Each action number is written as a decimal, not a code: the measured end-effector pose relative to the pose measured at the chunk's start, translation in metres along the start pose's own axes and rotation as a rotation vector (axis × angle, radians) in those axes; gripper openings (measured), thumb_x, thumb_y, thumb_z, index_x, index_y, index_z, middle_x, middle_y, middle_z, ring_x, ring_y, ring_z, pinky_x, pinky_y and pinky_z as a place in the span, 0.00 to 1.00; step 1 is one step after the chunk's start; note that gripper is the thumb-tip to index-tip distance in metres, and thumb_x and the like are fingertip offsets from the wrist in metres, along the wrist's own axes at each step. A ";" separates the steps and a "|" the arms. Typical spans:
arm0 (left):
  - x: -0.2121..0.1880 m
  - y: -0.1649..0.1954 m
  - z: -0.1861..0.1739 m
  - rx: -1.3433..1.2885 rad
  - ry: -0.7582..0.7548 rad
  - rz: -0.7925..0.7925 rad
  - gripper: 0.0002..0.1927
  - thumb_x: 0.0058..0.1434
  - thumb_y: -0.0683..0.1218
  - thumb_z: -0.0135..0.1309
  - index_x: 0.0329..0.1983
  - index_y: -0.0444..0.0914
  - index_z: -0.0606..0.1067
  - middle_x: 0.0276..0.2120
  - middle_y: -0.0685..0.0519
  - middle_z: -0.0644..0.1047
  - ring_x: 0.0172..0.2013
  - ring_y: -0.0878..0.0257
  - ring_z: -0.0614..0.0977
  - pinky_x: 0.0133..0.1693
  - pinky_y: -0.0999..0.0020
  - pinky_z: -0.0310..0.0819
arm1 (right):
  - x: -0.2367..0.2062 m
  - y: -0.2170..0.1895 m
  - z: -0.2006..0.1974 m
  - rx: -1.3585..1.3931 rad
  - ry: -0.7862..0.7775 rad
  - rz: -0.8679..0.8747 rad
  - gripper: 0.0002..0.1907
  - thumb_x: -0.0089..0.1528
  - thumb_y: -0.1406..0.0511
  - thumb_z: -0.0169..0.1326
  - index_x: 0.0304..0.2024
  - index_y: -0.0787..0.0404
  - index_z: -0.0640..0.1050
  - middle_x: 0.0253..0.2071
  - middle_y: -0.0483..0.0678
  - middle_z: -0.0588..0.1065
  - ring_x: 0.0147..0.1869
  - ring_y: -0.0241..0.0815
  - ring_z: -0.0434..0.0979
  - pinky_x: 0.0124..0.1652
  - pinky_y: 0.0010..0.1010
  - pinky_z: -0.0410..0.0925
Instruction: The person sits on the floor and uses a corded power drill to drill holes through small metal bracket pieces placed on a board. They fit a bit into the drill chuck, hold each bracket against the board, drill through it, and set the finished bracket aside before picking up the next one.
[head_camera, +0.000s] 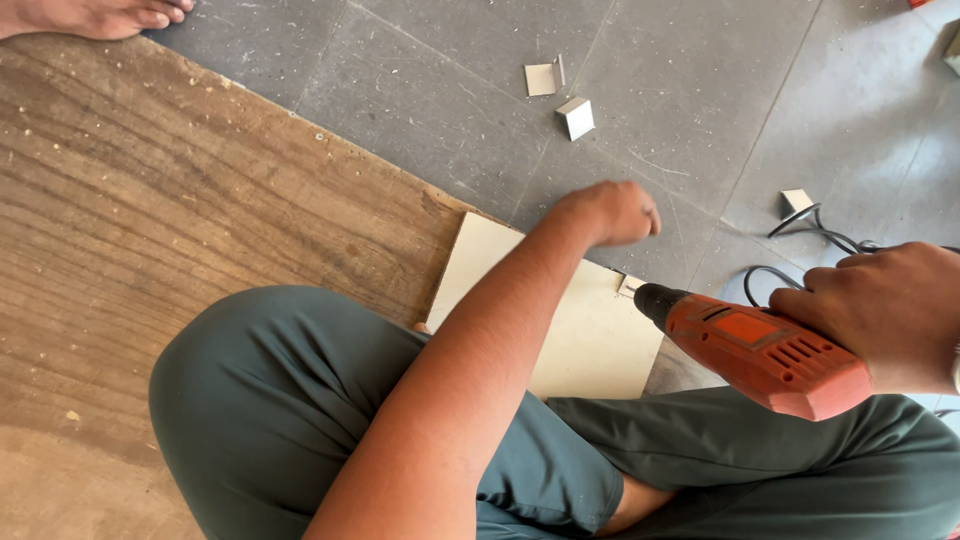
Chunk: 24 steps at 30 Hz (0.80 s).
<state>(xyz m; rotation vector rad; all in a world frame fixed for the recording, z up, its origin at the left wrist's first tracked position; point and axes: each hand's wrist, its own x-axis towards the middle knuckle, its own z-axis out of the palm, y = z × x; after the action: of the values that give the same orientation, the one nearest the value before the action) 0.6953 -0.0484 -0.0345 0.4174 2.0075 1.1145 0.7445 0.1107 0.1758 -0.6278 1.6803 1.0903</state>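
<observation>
My right hand (885, 310) grips an orange electric drill (765, 352), its black chuck pointing left at a small metal bracket (630, 285) on the edge of a cream board (590, 335). My left hand (610, 212) hovers as a loose fist above the board's far corner, fingers curled; whether it holds something small I cannot tell. The cream board lies on the floor in front of my knee, partly hidden by my left forearm.
A large wood-grain panel (180, 220) covers the left. Small metal brackets (575, 118) lie on the grey tiled floor (700, 90), another (797, 202) beside the black cable (810, 240). Someone's bare foot (100, 15) rests at the top left. My grey-green trousered legs (290, 400) fill the bottom.
</observation>
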 end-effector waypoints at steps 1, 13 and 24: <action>0.003 -0.003 -0.004 -0.029 0.019 0.028 0.21 0.62 0.41 0.43 0.52 0.51 0.82 0.60 0.54 0.77 0.60 0.56 0.77 0.67 0.45 0.57 | 0.001 0.000 0.001 0.011 -0.012 0.007 0.19 0.65 0.44 0.46 0.55 0.36 0.73 0.40 0.33 0.78 0.50 0.31 0.83 0.49 0.28 0.78; -0.030 -0.034 -0.148 0.408 0.225 -0.094 0.11 0.64 0.52 0.53 0.44 0.47 0.83 0.41 0.48 0.84 0.41 0.55 0.84 0.47 0.51 0.78 | 0.009 0.004 0.011 -0.023 0.035 -0.018 0.20 0.65 0.44 0.45 0.55 0.38 0.72 0.40 0.33 0.79 0.50 0.32 0.83 0.51 0.29 0.78; -0.110 -0.065 -0.189 0.228 0.273 -0.188 0.19 0.61 0.40 0.51 0.52 0.51 0.81 0.58 0.53 0.77 0.59 0.54 0.76 0.64 0.42 0.59 | 0.017 0.008 0.016 -0.075 0.057 -0.069 0.20 0.66 0.45 0.45 0.57 0.40 0.71 0.39 0.35 0.78 0.48 0.33 0.84 0.50 0.30 0.77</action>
<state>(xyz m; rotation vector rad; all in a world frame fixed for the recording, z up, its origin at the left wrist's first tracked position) 0.6262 -0.2585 0.0225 0.1923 2.3710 0.8658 0.7394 0.1304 0.1617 -0.7664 1.6602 1.0990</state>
